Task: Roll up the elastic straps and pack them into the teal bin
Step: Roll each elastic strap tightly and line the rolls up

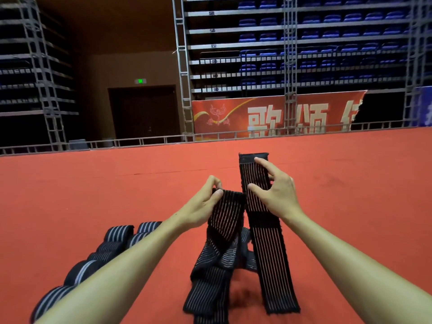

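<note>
On a red carpeted floor [93,202], before tiers of blue arena seats [332,18], a flat black pinstriped elastic strap [268,253] is gripped near its raised top by the right hand [279,191], with thumb and forefinger spread on its face. Just beside it, a crumpled black pinstriped strap [224,220] is pinched at its top by the left hand [203,206]. Rolled black grey-striped straps [117,236] are lined up at the left.

Red carpet [350,195]: open to the right of the flat strap [268,249] and ahead, out to the low truss rail [140,140]. Left side also open, except a diagonal row of rolled straps [118,233] at lower left. Centre taken by the bunched strap [217,260]. Carpet shows between the two straps' lower ends.
</note>
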Demonstrator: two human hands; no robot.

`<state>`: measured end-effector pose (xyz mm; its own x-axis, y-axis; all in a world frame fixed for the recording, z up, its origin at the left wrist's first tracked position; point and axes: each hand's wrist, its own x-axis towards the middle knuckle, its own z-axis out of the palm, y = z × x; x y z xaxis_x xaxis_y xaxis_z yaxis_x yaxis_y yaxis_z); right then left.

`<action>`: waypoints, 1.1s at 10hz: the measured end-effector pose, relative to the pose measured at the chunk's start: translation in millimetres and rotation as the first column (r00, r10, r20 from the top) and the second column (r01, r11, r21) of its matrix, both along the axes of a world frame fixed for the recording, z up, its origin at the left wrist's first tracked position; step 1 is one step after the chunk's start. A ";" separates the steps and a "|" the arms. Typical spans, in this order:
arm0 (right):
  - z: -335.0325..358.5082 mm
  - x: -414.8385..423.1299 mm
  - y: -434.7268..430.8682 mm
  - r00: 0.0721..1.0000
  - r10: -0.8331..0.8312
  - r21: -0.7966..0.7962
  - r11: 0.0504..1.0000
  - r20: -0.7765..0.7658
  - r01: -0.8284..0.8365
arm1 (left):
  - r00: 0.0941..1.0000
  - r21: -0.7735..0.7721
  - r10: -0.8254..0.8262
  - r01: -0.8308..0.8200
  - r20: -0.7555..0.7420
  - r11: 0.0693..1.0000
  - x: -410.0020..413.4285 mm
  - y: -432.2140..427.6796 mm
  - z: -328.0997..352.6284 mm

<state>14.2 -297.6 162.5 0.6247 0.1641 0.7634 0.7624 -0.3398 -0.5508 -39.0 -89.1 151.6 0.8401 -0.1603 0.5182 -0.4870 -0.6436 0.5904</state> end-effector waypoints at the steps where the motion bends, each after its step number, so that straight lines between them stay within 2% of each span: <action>1: 2.2 -2.1 -5.0 1.000 -0.001 0.001 1.000 -0.001 0.001 | 0.999 -0.086 -0.027 0.029 0.023 0.996 -8.1 -7.1 9.6; 2: 10.1 -4.8 -6.9 1.000 0.008 0.013 1.000 0.013 -0.009 | 0.997 -0.197 -0.078 0.082 0.030 0.977 -16.7 -11.1 26.0; 3: 19.8 -3.1 -8.1 0.999 0.034 0.003 0.999 0.024 -0.034 | 0.996 -0.222 -0.083 0.089 0.035 0.971 -18.7 -12.1 35.1; 5: 72.5 -9.1 2.3 0.990 0.139 0.164 0.976 0.025 -0.141 | 0.995 -0.338 -0.046 0.073 0.086 0.938 -23.5 -8.3 83.3; 6: 105.9 -19.0 15.2 0.961 0.273 0.255 0.928 0.036 -0.272 | 0.982 -0.403 0.009 0.068 0.187 0.913 -25.9 -7.4 118.4; 7: 124.9 -27.4 28.1 0.924 0.375 0.251 0.890 0.070 -0.380 | 0.961 -0.482 0.043 0.098 0.274 0.870 -25.8 -8.6 143.8; 8: 129.6 -31.2 36.3 0.891 0.447 0.281 0.848 0.074 -0.449 | 0.958 -0.573 0.056 0.120 0.280 0.811 -24.0 -9.4 153.4; 9: 129.1 -32.6 44.6 0.874 0.481 0.299 0.827 0.059 -0.476 | 0.967 -0.672 0.062 0.126 0.248 0.730 -24.2 -8.2 150.5; 10: 126.5 -32.3 46.7 0.884 0.464 0.285 0.841 0.053 -0.459 | 0.971 -0.691 0.082 0.100 0.225 0.716 -26.7 -5.0 143.2; 11: 123.1 -28.9 44.7 0.907 0.420 0.228 0.882 0.012 -0.412 | 0.967 -0.632 0.110 0.062 0.229 0.773 -31.2 -0.5 137.9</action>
<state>-14.7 -252.9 285.6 0.5638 0.2458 0.7885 0.7850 0.1370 -0.6041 -70.2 -89.6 289.5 0.6749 0.2924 0.6776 -0.6563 -0.1821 0.7322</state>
